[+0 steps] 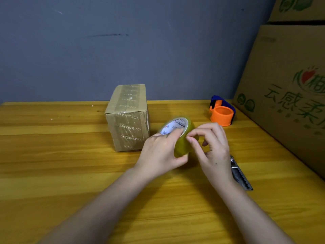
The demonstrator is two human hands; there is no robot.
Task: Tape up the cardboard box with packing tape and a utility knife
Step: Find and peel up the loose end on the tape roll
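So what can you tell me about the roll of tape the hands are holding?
The tape roll is yellowish, see-through packing tape wound on a white core with red and blue printing. It is held tilted above the wooden table, just right of the small cardboard box. The left hand grips it, thumb in the core, while the right hand's fingertips pick at its outer surface. No loose end shows.

The small cardboard box (pixel 128 118) carries clear tape printed repeatedly with "IDEAMAN", reading upside down from this view. The tape roll (pixel 179 136) has a white core label with red and blue print, too blurred to read. The large carton (pixel 288 95) at right bears green Chinese characters, "云感" legible, beside a red-and-green logo.
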